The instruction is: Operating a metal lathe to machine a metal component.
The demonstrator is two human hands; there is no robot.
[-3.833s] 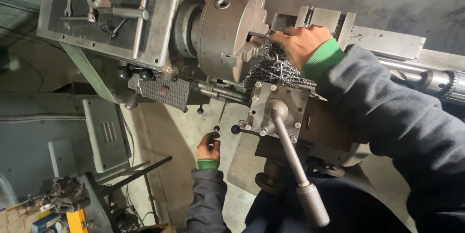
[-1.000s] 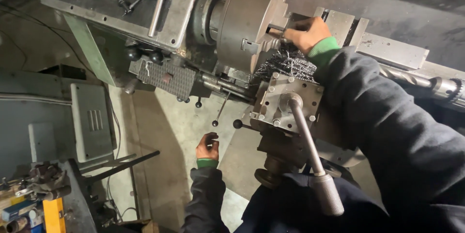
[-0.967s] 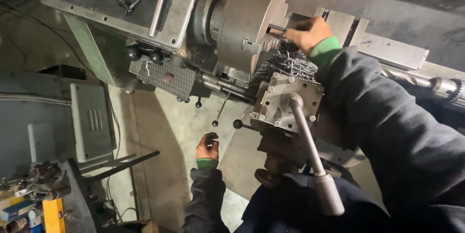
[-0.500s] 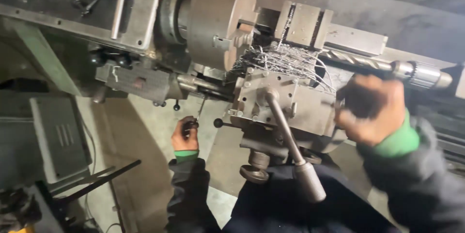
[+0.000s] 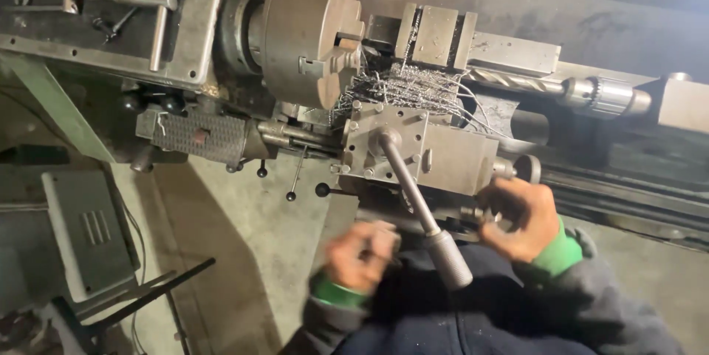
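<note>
In the head view, the right hand (image 5: 521, 218) curls its fingers around a small round metal crank handle (image 5: 493, 214) at the near right side of the grey steel tool post block (image 5: 421, 150), below a nest of thin, curly wire-like swarf (image 5: 402, 89). The left hand (image 5: 358, 255) is blurred near the base of the long cylindrical lever (image 5: 422, 207); whether its fingers grip anything I cannot tell. Far left sits the heavy round chuck (image 5: 310, 38), and a spiral drill bit (image 5: 517, 80) points in from the right.

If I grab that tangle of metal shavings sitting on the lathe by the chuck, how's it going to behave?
The wire-like shavings would probably feel light and springy, since they form a loose, airy nest. Strands snagged around the tool post may drag along. The thin curled edges look sharp, so a bare hand risks cuts.
</note>
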